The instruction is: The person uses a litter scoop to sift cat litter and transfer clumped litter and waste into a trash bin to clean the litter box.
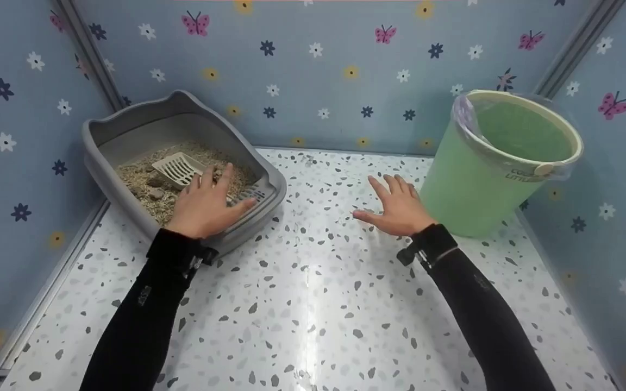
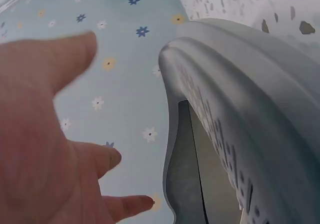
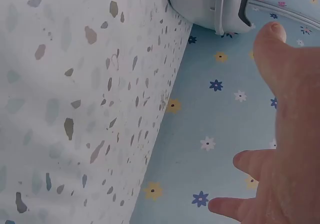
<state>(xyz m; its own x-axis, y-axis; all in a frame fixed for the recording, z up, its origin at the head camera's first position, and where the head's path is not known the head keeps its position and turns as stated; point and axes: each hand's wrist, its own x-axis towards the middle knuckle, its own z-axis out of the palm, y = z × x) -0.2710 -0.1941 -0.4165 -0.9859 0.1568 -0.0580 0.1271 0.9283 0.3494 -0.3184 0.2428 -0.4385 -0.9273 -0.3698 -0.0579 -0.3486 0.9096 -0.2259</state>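
Observation:
A grey litter box [image 1: 104,157] stands at the left, with tan litter [image 1: 152,203] and clumps inside. On the litter lies a beige slotted scoop [image 1: 177,167], its handle end hidden behind my left hand [image 1: 204,203]. That hand is over the box's near rim with fingers spread, holding nothing. In the left wrist view the grey rim [image 2: 235,74] runs beside the hand. My right hand [image 1: 400,209] hovers over the floor, fingers spread, just left of a pale green bin [image 1: 465,184].
A clear plastic liner [image 1: 468,117] folds over the bin's cream rim. Speckled white flooring [image 1: 302,260] lies between box and bin. Blue walls [image 1: 324,81] with flowers and butterflies close in the back and both sides.

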